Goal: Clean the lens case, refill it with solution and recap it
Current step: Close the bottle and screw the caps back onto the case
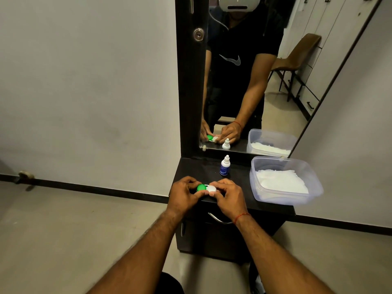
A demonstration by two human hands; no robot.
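Counter (pixel 239 178) with tub (pixel 284 200) of white tissue at right. Left hand (pixel 183 195) and right hand (pixel 229 197) meet at its front edge, capped bottle (pixel 224 166) upright just behind them. Case (pixel 206 188) held between both: left pinches the green end, right pinches the white end.

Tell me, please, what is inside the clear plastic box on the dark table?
The clear plastic box holds crumpled white material, probably tissue or cotton pads. It covers the bottom, so anything under it is hidden.
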